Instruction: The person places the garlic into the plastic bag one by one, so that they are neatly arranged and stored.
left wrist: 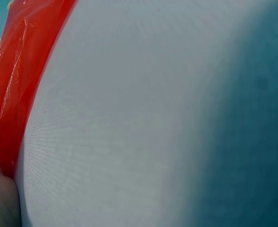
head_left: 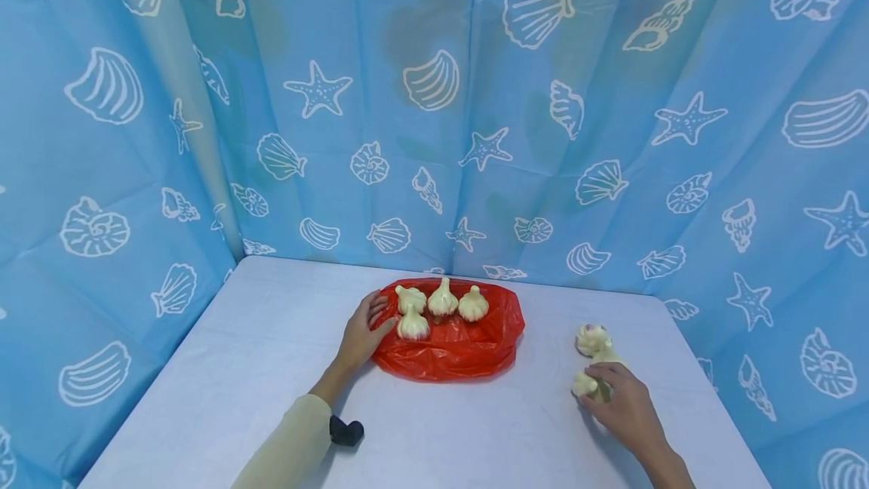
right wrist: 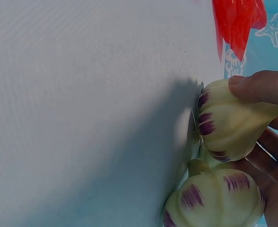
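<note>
My left hand (head_left: pixel 363 334) holds the left rim of a red plastic bag (head_left: pixel 462 361), its thumb reaching over the edge toward the bulbs inside. In the left wrist view, part of the hand shows beside the bag's red side. Several pale garlic bulbs (head_left: pixel 443 299) stand in the opened bag. At the right of the table, my right hand (head_left: pixel 624 406) grips a garlic bulb (right wrist: pixel 229 123) with thumb and fingers. Another purple-streaked bulb (right wrist: pixel 217 198) lies beneath the palm in the right wrist view. A further bulb (head_left: pixel 593 339) sits just beyond the hand.
A white cloth (head_left: pixel 468 429) covers the table. Blue curtains (head_left: pixel 434 134) with white shell prints hang along the back and both sides. A small black object (head_left: pixel 347 432) shows at the left sleeve's cuff.
</note>
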`<action>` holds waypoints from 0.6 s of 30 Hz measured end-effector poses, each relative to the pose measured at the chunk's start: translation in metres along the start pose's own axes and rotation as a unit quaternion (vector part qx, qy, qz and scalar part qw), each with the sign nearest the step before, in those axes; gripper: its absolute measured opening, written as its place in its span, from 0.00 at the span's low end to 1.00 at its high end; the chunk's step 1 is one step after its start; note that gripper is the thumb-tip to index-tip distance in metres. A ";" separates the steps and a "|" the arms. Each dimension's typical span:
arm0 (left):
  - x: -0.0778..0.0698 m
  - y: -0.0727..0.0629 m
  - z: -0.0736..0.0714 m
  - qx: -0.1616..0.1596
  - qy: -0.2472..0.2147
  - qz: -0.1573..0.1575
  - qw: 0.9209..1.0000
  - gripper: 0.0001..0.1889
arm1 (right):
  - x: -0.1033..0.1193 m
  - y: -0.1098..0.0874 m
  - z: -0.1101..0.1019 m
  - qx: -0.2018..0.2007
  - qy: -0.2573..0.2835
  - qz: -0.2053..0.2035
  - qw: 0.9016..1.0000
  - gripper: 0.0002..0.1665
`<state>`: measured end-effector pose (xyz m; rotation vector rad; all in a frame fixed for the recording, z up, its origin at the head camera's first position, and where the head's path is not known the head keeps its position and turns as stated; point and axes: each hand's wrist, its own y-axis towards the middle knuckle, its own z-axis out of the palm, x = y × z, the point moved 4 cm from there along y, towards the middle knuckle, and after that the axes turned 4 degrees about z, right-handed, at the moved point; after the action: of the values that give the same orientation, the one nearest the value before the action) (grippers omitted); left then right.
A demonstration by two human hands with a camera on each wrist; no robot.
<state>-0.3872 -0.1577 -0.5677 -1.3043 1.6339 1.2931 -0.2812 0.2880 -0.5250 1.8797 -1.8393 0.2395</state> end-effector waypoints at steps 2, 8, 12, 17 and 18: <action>0.001 0.000 0.000 0.000 0.002 -0.001 1.000 0.34 | 0.000 0.000 0.000 -0.001 -0.001 -0.002 1.000 0.27; 0.004 0.000 0.001 -0.001 0.003 -0.004 1.000 0.34 | 0.001 0.001 0.001 0.000 -0.004 -0.002 1.000 0.28; 0.005 0.001 0.001 -0.002 0.003 -0.003 1.000 0.35 | 0.001 0.002 0.000 -0.002 -0.007 -0.008 1.000 0.28; 0.005 0.003 0.000 -0.001 -0.004 -0.003 1.000 0.35 | 0.004 0.002 0.001 -0.005 -0.007 -0.003 1.000 0.26; 0.004 0.003 0.000 -0.001 -0.005 -0.004 1.000 0.35 | 0.005 0.002 0.001 -0.007 -0.007 0.000 1.000 0.26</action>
<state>-0.3910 -0.1592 -0.5708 -1.3030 1.6195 1.2936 -0.2834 0.2835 -0.5234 1.8778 -1.8449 0.2137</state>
